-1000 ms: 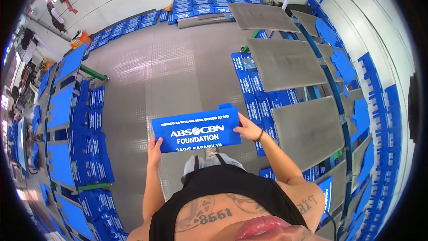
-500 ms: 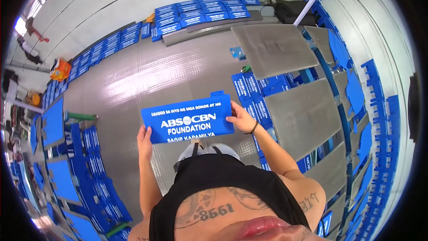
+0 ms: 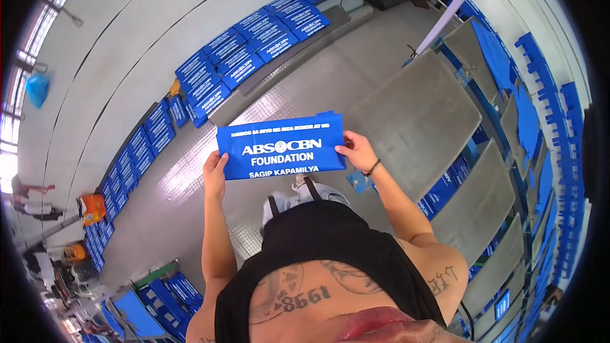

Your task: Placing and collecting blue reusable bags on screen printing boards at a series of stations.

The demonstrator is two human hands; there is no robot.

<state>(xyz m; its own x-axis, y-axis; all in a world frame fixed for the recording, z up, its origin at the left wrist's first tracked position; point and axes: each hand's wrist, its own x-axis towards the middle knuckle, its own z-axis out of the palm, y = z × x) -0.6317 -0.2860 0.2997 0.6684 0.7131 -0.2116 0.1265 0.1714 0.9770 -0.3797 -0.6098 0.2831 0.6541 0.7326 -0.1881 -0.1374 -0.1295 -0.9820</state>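
Note:
A wide blue printed panel [image 3: 283, 166] with white lettering stretches between my hands in front of my waist. It looks like thin fabric or plastic sheet, with a small tab at its top right edge. My left hand [image 3: 215, 173] pinches its left edge, thumb on the front face. My right hand [image 3: 357, 152], with a dark beaded bracelet at the wrist, grips its right edge the same way. The fingers behind the panel are hidden.
Stacks of similar blue panels [image 3: 248, 44] lie on a low bench along the wall. Grey-topped tables [image 3: 416, 111] run down the right, with more blue pieces between them. A pale post [image 3: 454, 6] stands at far right. An orange bag [image 3: 93, 208] sits at left.
My view has turned and moved toward the bench with the stacked panels and the grey tables. Both hands keep hold of the blue panel.

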